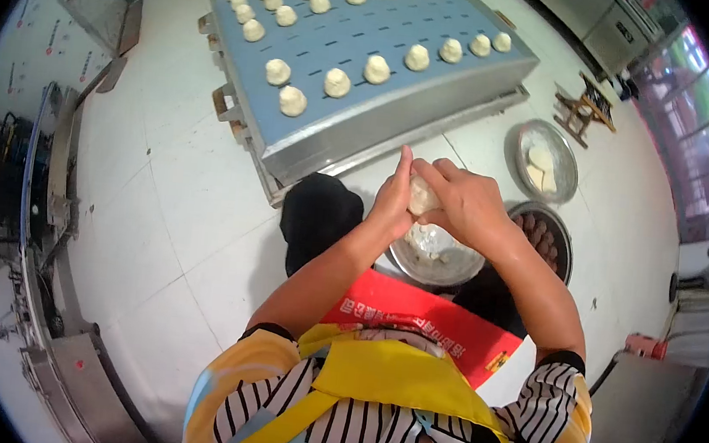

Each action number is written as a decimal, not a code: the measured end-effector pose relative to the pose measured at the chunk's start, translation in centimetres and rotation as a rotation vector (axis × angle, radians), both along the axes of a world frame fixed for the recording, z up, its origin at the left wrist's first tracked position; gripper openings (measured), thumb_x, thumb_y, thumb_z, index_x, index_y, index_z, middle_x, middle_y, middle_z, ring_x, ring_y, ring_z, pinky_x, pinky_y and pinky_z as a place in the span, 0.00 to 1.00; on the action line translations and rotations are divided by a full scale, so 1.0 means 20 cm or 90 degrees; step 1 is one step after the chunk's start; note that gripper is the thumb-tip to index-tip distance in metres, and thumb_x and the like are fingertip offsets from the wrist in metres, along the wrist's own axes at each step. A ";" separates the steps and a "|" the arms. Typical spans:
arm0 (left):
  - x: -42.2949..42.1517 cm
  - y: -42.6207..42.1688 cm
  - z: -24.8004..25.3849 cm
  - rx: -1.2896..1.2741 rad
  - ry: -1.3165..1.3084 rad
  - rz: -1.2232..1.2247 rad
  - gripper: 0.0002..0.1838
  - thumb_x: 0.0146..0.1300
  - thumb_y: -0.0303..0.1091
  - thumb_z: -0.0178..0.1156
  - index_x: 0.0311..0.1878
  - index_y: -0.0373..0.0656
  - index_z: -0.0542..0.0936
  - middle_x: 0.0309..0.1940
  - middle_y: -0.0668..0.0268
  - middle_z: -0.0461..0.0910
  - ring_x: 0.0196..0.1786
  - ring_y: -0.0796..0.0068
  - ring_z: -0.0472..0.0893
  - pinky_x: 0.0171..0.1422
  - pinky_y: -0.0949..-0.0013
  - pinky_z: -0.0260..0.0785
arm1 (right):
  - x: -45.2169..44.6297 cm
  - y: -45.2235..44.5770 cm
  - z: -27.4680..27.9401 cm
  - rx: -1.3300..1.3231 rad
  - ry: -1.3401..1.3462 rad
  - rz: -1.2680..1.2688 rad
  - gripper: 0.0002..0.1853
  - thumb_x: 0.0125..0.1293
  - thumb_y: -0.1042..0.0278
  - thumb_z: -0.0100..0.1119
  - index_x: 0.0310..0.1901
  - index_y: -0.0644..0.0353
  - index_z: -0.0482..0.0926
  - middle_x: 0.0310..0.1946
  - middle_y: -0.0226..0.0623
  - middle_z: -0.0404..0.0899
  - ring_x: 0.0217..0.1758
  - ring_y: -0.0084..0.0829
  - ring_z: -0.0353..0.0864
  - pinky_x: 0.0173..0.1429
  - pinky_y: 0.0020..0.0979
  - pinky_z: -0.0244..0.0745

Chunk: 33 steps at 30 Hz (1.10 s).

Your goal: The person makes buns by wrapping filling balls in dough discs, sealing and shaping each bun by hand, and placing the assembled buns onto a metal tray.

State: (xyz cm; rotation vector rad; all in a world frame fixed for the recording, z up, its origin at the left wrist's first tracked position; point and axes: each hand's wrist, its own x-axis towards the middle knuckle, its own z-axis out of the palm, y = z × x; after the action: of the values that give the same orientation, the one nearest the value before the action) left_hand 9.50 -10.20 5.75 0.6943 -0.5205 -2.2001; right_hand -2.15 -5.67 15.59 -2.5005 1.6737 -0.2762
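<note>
A pale dough ball (pixel 421 197) is held between my two hands, above a metal bowl (pixel 438 273). My left hand (pixel 395 195) presses its side with the fingers upright. Curled over the top and right of it is my right hand (pixel 470 202). The bowl below has bits of dough or flour in it. To the right stands a pan of brown balls (pixel 541 238), partly behind my right forearm. Beyond it, a second metal bowl (pixel 573 177) contains a lump of pale dough (pixel 540 160).
Ahead is a low metal platform with a blue slotted top (pixel 369 50), bearing several dough balls (pixel 292 100) in rows. A small wooden stool (pixel 588 107) stands at the right. Red printed cloth or sack (pixel 414 315) lies across my lap. Metal equipment (pixel 55 364) lines the left.
</note>
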 end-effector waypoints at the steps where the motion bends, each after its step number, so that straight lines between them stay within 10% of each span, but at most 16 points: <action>1: 0.02 -0.04 0.03 0.005 0.012 0.009 0.39 0.65 0.70 0.40 0.58 0.40 0.68 0.48 0.61 0.77 0.51 0.67 0.80 0.46 0.64 0.77 | 0.02 -0.04 0.02 0.029 0.022 -0.009 0.32 0.43 0.59 0.73 0.52 0.52 0.72 0.38 0.37 0.76 0.38 0.44 0.81 0.37 0.42 0.75; 8: 0.22 -0.46 -0.03 -0.063 0.059 0.103 0.40 0.65 0.70 0.41 0.57 0.38 0.70 0.55 0.61 0.73 0.59 0.67 0.74 0.60 0.59 0.69 | 0.13 -0.63 -0.02 0.039 -0.123 0.138 0.31 0.45 0.64 0.73 0.53 0.55 0.74 0.41 0.46 0.80 0.42 0.50 0.81 0.46 0.44 0.75; 11: 0.53 -0.76 -0.21 -0.444 -0.499 0.362 0.23 0.71 0.52 0.48 0.56 0.44 0.75 0.52 0.61 0.75 0.55 0.68 0.73 0.60 0.65 0.64 | 0.19 -1.07 -0.11 0.070 -0.148 0.049 0.28 0.44 0.65 0.74 0.50 0.57 0.77 0.40 0.48 0.81 0.44 0.51 0.80 0.49 0.42 0.74; 18: 1.29 -1.13 -0.67 -0.483 -1.168 0.549 0.32 0.61 0.47 0.62 0.62 0.36 0.68 0.63 0.46 0.64 0.65 0.46 0.63 0.68 0.49 0.56 | 0.47 -2.00 -0.48 0.209 -0.178 -0.009 0.29 0.50 0.64 0.72 0.54 0.62 0.74 0.39 0.47 0.82 0.28 0.36 0.83 0.40 0.34 0.78; 33: 1.20 -1.11 -0.67 -0.375 -1.070 0.374 0.33 0.64 0.43 0.60 0.68 0.41 0.63 0.69 0.46 0.55 0.70 0.45 0.57 0.71 0.50 0.55 | 0.58 -2.49 -0.88 0.144 0.150 0.191 0.33 0.47 0.59 0.73 0.57 0.50 0.73 0.45 0.45 0.79 0.50 0.47 0.78 0.54 0.43 0.72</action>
State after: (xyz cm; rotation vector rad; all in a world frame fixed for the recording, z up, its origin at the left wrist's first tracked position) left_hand 33.57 -32.34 -7.62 1.9010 -1.3993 -0.4266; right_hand 9.50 -55.55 -2.11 -2.6368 1.2824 0.2314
